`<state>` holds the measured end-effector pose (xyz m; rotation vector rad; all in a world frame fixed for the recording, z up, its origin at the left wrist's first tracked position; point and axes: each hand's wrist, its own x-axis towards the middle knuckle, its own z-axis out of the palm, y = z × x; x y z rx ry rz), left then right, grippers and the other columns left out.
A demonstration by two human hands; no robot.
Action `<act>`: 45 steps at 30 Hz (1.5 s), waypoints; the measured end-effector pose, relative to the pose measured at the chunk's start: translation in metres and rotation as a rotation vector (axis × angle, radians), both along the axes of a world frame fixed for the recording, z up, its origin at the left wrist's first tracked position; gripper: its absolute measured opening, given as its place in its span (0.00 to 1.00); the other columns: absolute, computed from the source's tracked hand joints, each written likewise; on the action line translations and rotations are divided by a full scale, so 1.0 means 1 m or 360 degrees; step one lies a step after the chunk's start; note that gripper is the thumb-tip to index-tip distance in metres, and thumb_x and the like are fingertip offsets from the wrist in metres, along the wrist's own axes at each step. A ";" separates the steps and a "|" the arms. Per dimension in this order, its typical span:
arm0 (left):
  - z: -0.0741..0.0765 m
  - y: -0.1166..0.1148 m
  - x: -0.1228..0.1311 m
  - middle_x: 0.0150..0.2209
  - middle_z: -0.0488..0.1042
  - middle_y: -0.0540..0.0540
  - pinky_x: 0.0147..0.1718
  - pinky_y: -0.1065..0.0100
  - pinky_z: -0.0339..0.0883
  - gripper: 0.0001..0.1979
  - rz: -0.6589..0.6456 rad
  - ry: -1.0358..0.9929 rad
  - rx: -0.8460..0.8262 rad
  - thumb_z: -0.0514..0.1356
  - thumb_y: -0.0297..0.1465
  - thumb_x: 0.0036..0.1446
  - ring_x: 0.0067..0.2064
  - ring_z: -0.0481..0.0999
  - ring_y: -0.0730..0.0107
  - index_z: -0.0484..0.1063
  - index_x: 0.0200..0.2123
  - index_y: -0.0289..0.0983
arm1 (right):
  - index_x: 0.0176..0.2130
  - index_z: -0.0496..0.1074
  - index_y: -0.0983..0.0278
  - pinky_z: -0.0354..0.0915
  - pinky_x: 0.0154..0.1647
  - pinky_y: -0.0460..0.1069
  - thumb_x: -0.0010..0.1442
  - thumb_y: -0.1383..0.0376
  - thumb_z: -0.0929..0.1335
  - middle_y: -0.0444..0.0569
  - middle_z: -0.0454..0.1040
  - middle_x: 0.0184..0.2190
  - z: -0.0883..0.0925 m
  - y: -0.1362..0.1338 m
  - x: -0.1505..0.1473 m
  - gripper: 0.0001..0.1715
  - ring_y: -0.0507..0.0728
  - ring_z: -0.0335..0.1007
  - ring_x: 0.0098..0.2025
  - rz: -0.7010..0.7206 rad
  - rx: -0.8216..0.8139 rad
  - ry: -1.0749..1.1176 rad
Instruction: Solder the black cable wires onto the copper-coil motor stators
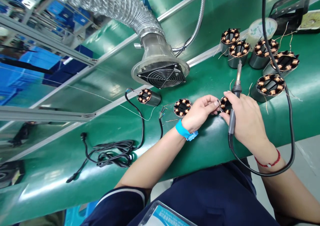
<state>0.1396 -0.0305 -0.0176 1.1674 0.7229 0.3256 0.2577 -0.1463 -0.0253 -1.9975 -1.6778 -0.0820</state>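
Observation:
My left hand (201, 110), with a blue strap on its wrist, pinches a thin wire at the edge of a copper-wound stator (225, 105) lying on the green bench (212, 139). My right hand (246, 117) is closed round a soldering iron (235, 99) held upright, tip pointing away, while its fingers also touch the same stator. The iron's black cable (290, 119) loops round to the right. Another stator (182, 107) stands just left of my left hand.
Several wound stators (270, 85) stand at the back right beside a solder spool (258, 30). A fume extractor fan (162, 73) on a ribbed hose hangs over the bench. One stator (147, 96) and a coiled black cord (112, 151) lie to the left.

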 end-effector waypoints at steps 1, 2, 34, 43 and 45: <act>0.001 -0.001 0.001 0.24 0.68 0.53 0.29 0.74 0.60 0.10 0.0013 0.0003 0.0020 0.64 0.32 0.53 0.26 0.65 0.80 0.67 0.29 0.34 | 0.60 0.59 0.64 0.65 0.54 0.58 0.63 0.62 0.66 0.57 0.73 0.49 0.000 0.000 0.000 0.27 0.63 0.68 0.55 0.0000 0.0002 0.0000; 0.001 -0.001 0.002 0.23 0.68 0.54 0.29 0.75 0.60 0.09 0.0030 0.0006 0.0053 0.64 0.31 0.54 0.26 0.65 0.80 0.67 0.29 0.34 | 0.60 0.58 0.64 0.64 0.54 0.58 0.63 0.62 0.66 0.57 0.73 0.49 0.000 0.000 0.000 0.27 0.64 0.68 0.55 0.0000 0.0002 0.0002; 0.019 0.015 -0.002 0.30 0.72 0.50 0.34 0.71 0.63 0.05 -0.0184 0.0270 0.0929 0.55 0.24 0.56 0.31 0.68 0.76 0.71 0.33 0.33 | 0.60 0.59 0.65 0.66 0.52 0.61 0.62 0.61 0.67 0.59 0.72 0.49 0.003 0.000 0.001 0.29 0.66 0.68 0.54 -0.0018 -0.0105 0.0022; 0.017 0.015 0.004 0.30 0.71 0.51 0.32 0.73 0.64 0.05 -0.0176 0.0181 0.0777 0.55 0.21 0.55 0.30 0.69 0.78 0.70 0.33 0.34 | 0.61 0.58 0.65 0.65 0.52 0.62 0.63 0.61 0.66 0.60 0.72 0.50 0.002 -0.001 0.001 0.29 0.67 0.67 0.55 -0.0014 -0.0120 0.0032; 0.015 0.015 0.007 0.29 0.69 0.52 0.31 0.74 0.64 0.05 -0.0132 0.0153 0.0698 0.56 0.20 0.54 0.29 0.68 0.79 0.68 0.33 0.34 | 0.61 0.58 0.65 0.65 0.52 0.62 0.63 0.61 0.66 0.60 0.72 0.50 0.002 -0.001 0.001 0.29 0.67 0.67 0.55 -0.0014 -0.0118 0.0030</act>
